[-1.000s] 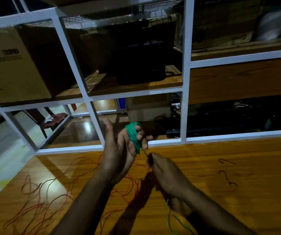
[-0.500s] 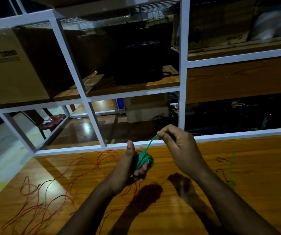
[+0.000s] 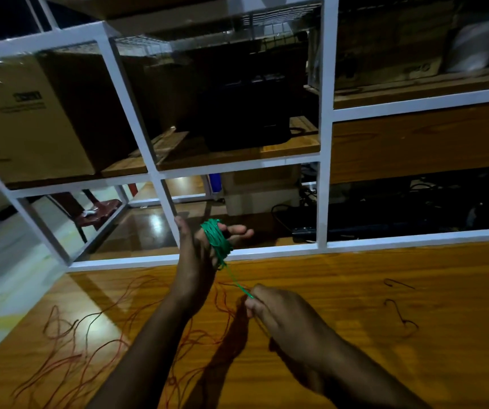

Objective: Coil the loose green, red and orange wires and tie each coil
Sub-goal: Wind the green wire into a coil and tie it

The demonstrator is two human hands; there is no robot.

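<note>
Green wire [image 3: 216,240] wound in a tight bundle round the raised left hand [image 3: 199,255], above the bench [image 3: 385,364].
Left hand's fingers half open with the glossy coil looped across them; one thin strand runs taut down to the right hand [image 3: 284,317], clenched and pinching its end. Loose red and orange wires [image 3: 69,346] sprawl in thin curls on the polished wood-grain bench, lower left. White metal shelf frame [image 3: 323,143] behind, dim.

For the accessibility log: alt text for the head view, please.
The left hand holds a green wire coil wound around its fingers while the right hand pinches the wire's free end. Loose red wires sprawl on the wooden table.
</note>
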